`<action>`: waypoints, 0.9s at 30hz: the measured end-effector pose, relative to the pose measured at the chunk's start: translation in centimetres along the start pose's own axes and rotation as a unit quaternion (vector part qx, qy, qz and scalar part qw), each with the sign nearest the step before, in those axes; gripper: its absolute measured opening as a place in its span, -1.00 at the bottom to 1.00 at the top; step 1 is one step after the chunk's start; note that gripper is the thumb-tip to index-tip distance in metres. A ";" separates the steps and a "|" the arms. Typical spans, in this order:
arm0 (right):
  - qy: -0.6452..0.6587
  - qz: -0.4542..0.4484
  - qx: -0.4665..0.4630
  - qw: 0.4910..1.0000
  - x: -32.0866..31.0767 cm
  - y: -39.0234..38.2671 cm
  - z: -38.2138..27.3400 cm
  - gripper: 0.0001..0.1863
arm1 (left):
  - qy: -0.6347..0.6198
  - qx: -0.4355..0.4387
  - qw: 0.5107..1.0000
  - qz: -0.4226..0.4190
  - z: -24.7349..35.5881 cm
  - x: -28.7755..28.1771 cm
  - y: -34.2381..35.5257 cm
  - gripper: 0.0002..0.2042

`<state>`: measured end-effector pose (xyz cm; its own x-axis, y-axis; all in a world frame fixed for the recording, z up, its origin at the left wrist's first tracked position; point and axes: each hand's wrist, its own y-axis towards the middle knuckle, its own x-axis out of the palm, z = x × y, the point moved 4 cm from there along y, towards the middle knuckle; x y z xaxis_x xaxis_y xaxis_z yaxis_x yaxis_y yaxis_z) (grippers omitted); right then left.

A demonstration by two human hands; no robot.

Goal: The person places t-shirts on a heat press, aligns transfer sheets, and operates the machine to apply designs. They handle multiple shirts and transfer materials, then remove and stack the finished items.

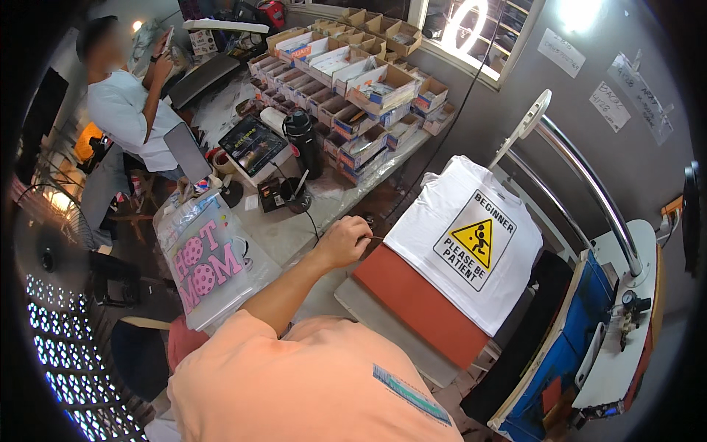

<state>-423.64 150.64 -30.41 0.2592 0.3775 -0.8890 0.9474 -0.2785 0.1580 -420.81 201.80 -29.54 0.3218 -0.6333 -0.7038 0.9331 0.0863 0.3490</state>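
Note:
My left hand (345, 241) is held just left of a white T-shirt (409, 221), its fingers curled closed. A thin thread-like line runs between the fingertips and the shirt's edge; what the fingers hold is too small to make out. The shirt lies spread out, its print a black-bordered sign with a yellow warning triangle and a figure. Under it is a reddish-brown pad (420, 313), whose near and left parts show bare. A pale board (390, 346) sticks out below the pad. My right hand is out of view.
A press machine (622, 309) with curved chrome tubes stands at right. Left, a plastic-covered table (258, 214) bears a tablet (254, 144), a black bottle (300, 140) and several parts boxes (353, 110). Nearer lies a clear bag (206, 250) with pink lettering. A person (132, 110) holds a phone beyond.

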 end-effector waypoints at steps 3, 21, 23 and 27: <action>0.004 -0.008 0.006 1.000 0.2 -0.1 0.3 -0.62 | 0.003 0.011 1.000 -0.006 0.9 -0.1 0.5 -0.90; 0.082 0.036 0.045 0.995 -3.1 0.2 2.1 -0.62 | 0.012 -0.047 0.998 0.033 0.7 -5.6 -0.9 -0.88; 0.120 0.088 0.059 0.987 -5.8 0.7 1.9 -0.62 | -0.050 -0.069 0.996 0.031 2.1 -6.8 -0.5 -0.86; 0.273 0.166 0.025 0.947 -13.9 1.6 -2.2 -0.61 | -0.173 0.066 0.982 -0.025 10.4 -5.3 3.1 -0.71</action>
<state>-425.28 146.89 -16.79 0.6125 0.6581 -0.4379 0.7903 -0.4983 0.3565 -421.33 197.43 -18.33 0.1812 -0.8601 -0.4768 0.9098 -0.0375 0.4134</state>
